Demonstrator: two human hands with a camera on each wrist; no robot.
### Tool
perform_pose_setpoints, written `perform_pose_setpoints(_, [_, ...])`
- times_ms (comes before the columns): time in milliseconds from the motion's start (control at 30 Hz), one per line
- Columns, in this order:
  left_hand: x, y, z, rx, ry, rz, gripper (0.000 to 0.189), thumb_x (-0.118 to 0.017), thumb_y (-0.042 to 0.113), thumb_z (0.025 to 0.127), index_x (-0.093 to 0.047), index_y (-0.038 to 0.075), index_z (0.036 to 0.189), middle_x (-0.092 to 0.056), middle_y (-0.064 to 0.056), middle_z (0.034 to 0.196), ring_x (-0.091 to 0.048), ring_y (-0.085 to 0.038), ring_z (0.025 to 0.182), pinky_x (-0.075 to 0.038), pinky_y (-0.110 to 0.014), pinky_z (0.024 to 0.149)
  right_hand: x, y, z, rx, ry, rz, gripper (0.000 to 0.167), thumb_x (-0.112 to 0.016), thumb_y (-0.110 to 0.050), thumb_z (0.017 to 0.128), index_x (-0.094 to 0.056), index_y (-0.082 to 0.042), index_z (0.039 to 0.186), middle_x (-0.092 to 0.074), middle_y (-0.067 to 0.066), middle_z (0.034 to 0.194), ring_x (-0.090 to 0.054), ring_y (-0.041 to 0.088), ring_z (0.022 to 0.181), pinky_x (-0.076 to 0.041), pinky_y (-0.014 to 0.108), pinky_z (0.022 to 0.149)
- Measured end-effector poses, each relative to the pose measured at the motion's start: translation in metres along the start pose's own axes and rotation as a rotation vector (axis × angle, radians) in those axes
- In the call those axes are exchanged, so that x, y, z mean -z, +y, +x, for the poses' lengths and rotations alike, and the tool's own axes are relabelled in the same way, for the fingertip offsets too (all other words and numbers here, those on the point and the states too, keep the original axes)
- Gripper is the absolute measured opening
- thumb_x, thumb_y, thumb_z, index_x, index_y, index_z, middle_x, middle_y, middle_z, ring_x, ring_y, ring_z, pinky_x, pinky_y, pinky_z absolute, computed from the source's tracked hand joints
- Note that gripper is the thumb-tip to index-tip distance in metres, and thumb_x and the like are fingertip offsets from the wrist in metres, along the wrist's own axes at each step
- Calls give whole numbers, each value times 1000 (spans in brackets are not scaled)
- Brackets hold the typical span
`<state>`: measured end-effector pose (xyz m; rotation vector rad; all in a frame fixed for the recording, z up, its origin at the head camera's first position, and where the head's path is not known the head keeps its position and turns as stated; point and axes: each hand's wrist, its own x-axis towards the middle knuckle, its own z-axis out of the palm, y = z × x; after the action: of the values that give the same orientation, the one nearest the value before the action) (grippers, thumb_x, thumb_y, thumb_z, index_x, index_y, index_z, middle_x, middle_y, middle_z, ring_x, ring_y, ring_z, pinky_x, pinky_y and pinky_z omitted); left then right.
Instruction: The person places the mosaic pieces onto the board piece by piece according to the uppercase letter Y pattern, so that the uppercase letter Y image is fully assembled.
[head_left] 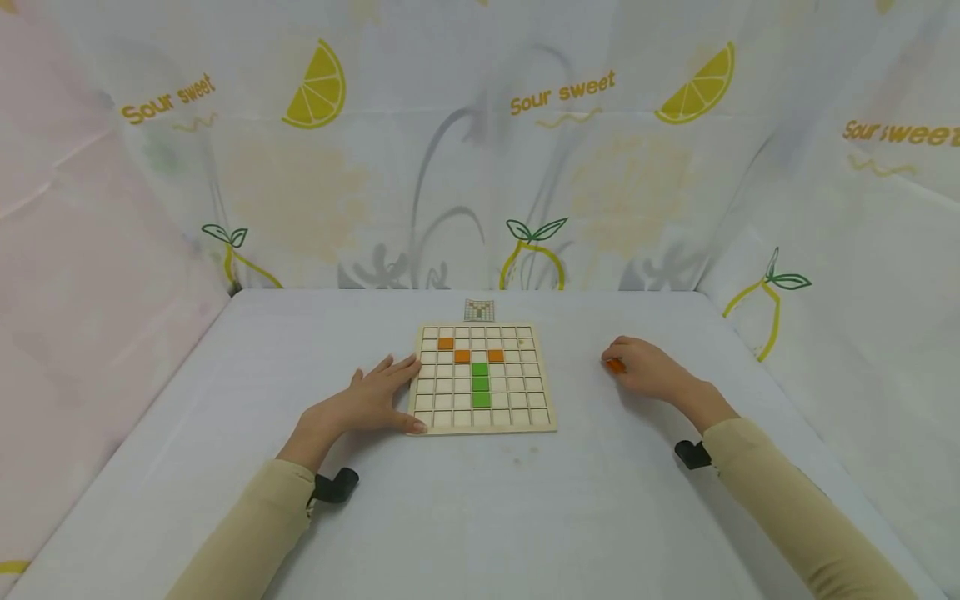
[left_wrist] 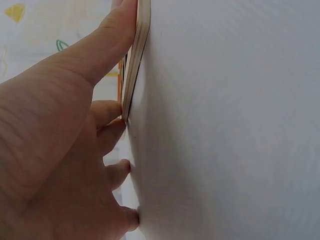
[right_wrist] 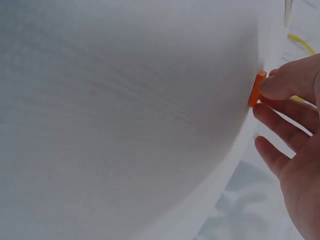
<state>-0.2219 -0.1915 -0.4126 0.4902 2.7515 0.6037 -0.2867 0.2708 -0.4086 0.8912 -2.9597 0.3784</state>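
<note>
A square wooden grid board [head_left: 517,400] lies mid-table in the head view. Several orange tiles [head_left: 462,357] sit in its upper cells, and a column of green tiles [head_left: 481,383] runs down its middle. My left hand [head_left: 371,400] is spread at the board's left side, fingertips at the edge and thumb over the near left corner. The left wrist view shows that thumb lying along the board's side. To the right of the board, my right hand [head_left: 647,367] pinches an orange tile [right_wrist: 257,90] between thumb and fingers, low over the table.
Just beyond the board lies a small card [head_left: 479,310] with a printed grid pattern. White cloth covers the table [head_left: 465,517]. Lemon-print curtains [head_left: 420,167] stand at the back and sides. A black wrist-worn device [head_left: 336,486] shows at each sleeve.
</note>
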Motion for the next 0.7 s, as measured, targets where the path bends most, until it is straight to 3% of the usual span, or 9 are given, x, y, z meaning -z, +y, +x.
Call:
perform_pose_setpoints(167, [-1, -1, 2, -1, 1, 11, 114, -78, 62, 73, -22, 13, 159, -16, -8, 168, -5, -43, 154, -1, -77, 114, -1, 2, -4, 6, 16, -6, 32, -56, 16, 84, -72, 0, 107, -67, 10, 102, -63, 26, 95, -55, 44, 87])
perform_pose_setpoints(367, [-1, -1, 1, -5, 6, -3, 114, -79, 62, 73, -22, 13, 159, -16, -8, 168, -4, -43, 154, 0, -77, 113, -5, 3, -2, 24, 39, -18, 24, -59, 13, 87, -72, 0, 102, -65, 8, 96, -62, 24, 90, -55, 41, 84])
perform_pose_setpoints(700, [0, 1, 1, -8, -2, -18, 113, -79, 60, 74, -22, 13, 159, -16, -8, 168, -3, -43, 155, 1, -77, 114, -4, 2, -2, 43, 59, -14, 20, -59, 12, 82, -67, -6, 79, -55, 4, 78, -48, 16, 73, -44, 32, 69])
